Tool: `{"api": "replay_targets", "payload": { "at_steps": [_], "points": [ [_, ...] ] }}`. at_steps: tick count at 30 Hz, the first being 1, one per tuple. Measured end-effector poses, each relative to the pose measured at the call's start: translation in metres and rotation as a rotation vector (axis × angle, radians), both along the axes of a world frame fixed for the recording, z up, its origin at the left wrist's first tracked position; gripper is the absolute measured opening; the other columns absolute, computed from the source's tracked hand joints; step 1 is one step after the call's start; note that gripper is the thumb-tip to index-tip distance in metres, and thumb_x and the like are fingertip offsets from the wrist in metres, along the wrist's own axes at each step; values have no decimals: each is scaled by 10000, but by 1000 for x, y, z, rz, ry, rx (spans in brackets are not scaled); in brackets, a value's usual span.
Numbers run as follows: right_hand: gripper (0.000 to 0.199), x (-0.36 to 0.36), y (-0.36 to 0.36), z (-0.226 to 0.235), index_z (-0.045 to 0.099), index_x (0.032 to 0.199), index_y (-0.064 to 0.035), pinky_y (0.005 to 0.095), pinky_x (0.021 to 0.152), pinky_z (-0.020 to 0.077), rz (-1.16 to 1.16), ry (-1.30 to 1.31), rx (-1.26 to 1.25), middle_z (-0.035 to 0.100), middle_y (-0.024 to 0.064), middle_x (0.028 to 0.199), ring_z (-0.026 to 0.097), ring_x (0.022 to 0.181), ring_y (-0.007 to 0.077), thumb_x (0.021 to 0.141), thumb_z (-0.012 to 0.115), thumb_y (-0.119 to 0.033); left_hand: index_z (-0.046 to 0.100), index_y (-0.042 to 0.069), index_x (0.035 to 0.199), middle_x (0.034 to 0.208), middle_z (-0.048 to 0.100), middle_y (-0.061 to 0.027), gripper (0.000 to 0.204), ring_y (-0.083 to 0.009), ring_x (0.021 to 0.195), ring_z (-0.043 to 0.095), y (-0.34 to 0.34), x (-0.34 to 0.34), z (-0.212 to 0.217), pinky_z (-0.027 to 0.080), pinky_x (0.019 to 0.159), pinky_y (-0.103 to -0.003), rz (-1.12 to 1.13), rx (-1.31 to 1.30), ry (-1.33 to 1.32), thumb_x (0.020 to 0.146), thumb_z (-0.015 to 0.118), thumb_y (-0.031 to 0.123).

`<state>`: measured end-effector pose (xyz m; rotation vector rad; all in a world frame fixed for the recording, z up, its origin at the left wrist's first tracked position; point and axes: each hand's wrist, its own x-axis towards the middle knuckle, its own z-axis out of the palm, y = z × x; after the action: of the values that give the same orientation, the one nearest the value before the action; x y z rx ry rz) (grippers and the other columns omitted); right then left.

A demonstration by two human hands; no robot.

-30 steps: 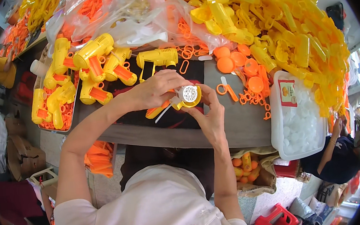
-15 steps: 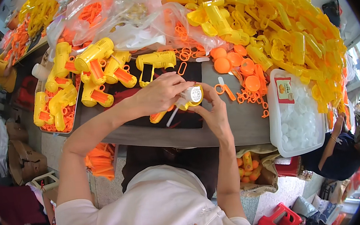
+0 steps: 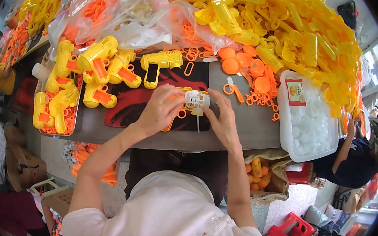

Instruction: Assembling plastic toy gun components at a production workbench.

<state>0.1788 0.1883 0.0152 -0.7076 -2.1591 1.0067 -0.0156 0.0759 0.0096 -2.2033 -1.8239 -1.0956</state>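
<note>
A yellow pistol-shaped plastic shell (image 3: 180, 90) lies open in front of me, with a white part (image 3: 197, 100) seated at its right end. My left hand (image 3: 161, 110) grips the shell's left side with bent fingers, partly covering it. My right hand (image 3: 222, 118) pinches the right end, thumb below and fingers behind. An orange ring (image 3: 181, 113) shows beside my left fingertips. Below the white part hangs a thin pale strip (image 3: 197, 125). Just beyond my hands lies a closed yellow pistol-shaped body (image 3: 162, 61) with a dark opening in its handle.
Several yellow bodies with orange handle panels (image 3: 100, 67) lie to the left, some on a tray (image 3: 77, 123) of orange pieces. Orange discs (image 3: 231, 66) and rings lie at right, near a white tub (image 3: 288, 140) of translucent caps. Yellow shells (image 3: 299, 28) are heaped behind.
The shell has come down flatter against the table mat. Its white part has turned from showing a round vented face to showing its side. Both hands still hold it.
</note>
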Motion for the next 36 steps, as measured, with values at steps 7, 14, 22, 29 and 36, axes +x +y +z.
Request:
{"api": "replay_targets", "payload": {
  "at_steps": [7, 14, 22, 29, 36],
  "points": [
    [409, -5, -1, -24, 570, 1191, -9, 372, 992, 433, 67, 86, 7, 542, 184, 1256, 529, 1188, 341, 793, 635, 56, 619, 52, 1129, 1184, 497, -95, 426, -302, 1174, 445, -14, 21, -6, 352, 1052, -489, 19, -98, 284, 734, 743, 151],
    [412, 10, 29, 11, 557, 1233, -32, 401, 951, 462, 154, -80, 72, 541, 183, 1274, 528, 1182, 348, 835, 666, -33, 526, 52, 1317, 1357, 440, -130, 623, -352, 1319, 360, -29, 17, -2, 246, 1126, -530, -33, -235, 155, 751, 741, 197],
    [319, -8, 185, 50, 576, 1090, -15, 430, 832, 484, -659, -628, 506, 611, 169, 1041, 595, 977, 336, 829, 664, -175, 446, 61, 1400, 1500, 328, -168, 677, -389, 1437, 199, -45, 12, -17, 136, 1154, -572, -9, -365, 227, 804, 701, 257],
    [239, 18, 283, 26, 663, 955, -13, 397, 823, 466, -993, -1072, 566, 634, 178, 1125, 588, 1032, 295, 866, 622, -230, 469, 85, 1384, 1498, 345, -139, 592, -360, 1428, 235, -46, 13, -16, 155, 1155, -556, -38, -365, 195, 835, 654, 207],
    [360, 21, 272, 87, 695, 973, -59, 454, 860, 441, -779, -556, 634, 691, 154, 980, 578, 1035, 334, 895, 573, -389, 469, 67, 1378, 1493, 355, -138, 596, -374, 1422, 248, -54, 16, -11, 163, 1149, -568, -82, -361, 198, 824, 647, 196]
  ]
}}
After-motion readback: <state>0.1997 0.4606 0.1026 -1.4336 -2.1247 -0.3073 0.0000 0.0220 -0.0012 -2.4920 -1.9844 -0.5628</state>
